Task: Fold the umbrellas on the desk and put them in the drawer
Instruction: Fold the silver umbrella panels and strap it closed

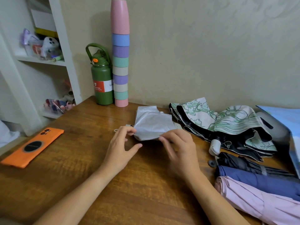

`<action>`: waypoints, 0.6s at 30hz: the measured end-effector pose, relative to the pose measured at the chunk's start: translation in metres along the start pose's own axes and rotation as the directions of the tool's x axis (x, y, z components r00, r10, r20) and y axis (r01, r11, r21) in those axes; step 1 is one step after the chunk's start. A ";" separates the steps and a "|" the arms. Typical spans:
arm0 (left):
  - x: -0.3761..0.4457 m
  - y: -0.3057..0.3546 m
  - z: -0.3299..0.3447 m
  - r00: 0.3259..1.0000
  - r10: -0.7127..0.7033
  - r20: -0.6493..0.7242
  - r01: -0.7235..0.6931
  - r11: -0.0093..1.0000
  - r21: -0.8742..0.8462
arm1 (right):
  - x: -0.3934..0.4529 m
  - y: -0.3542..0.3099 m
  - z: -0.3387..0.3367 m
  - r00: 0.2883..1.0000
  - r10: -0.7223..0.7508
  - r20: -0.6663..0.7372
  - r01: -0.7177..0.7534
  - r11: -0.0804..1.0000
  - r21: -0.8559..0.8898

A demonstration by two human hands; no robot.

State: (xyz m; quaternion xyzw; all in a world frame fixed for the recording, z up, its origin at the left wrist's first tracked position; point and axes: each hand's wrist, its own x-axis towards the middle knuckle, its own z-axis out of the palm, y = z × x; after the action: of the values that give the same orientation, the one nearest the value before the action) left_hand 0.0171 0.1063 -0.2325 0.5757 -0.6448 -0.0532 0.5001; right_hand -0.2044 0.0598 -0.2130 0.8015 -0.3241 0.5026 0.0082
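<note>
the left hand (121, 146) and right hand (180, 148) are seen nearest, each pinching the near edge of the silver umbrella (152, 125) with curled fingers, mid-desk (81, 159). along the desk's right edge, the pink umbrella (259, 198), blue umbrella (259, 181), black umbrella (238, 163) and floral umbrella (227, 124) are laid.

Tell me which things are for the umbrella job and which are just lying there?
For the job:
silver umbrella, held by both hands
floral umbrella
black umbrella
blue umbrella
pink umbrella

Just lying about:
orange phone
green bottle
cup stack
</note>
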 end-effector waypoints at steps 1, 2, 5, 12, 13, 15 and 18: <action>0.000 -0.001 0.000 1.000 0.016 0.017 -0.016 1.000 0.007 | 0.000 0.002 0.000 0.998 -0.058 0.017 0.058 0.998 -0.013; 0.000 -0.002 0.001 0.998 0.038 0.046 -0.039 0.999 0.020 | 0.001 0.003 0.000 0.993 -0.107 0.039 0.108 0.994 -0.015; 0.000 -0.006 0.002 0.981 0.146 0.127 -0.160 0.982 0.103 | 0.000 0.001 -0.002 0.979 -0.153 0.134 0.153 0.988 0.012; -0.003 -0.005 0.000 0.971 0.200 0.129 -0.218 0.966 0.142 | 0.002 -0.008 -0.012 0.951 -0.124 0.282 0.125 0.992 0.012; -0.002 -0.004 -0.001 0.973 0.200 0.115 -0.214 0.969 0.126 | 0.002 -0.007 -0.010 0.939 -0.129 0.318 0.145 0.989 -0.028; -0.003 -0.004 -0.002 0.975 0.196 0.108 -0.207 0.973 0.105 | 0.000 -0.005 -0.004 0.926 -0.132 0.353 0.177 0.979 -0.100; -0.003 -0.009 -0.006 0.976 0.174 0.132 -0.187 0.978 0.096 | 0.001 0.003 -0.005 0.927 -0.119 0.356 0.191 0.966 -0.173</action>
State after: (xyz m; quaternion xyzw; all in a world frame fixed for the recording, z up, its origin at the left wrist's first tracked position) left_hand 0.0268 0.1089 -0.2375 0.5364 -0.7260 -0.0079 0.4302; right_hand -0.2097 0.0589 -0.2110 0.8947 -0.3060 0.3169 0.0739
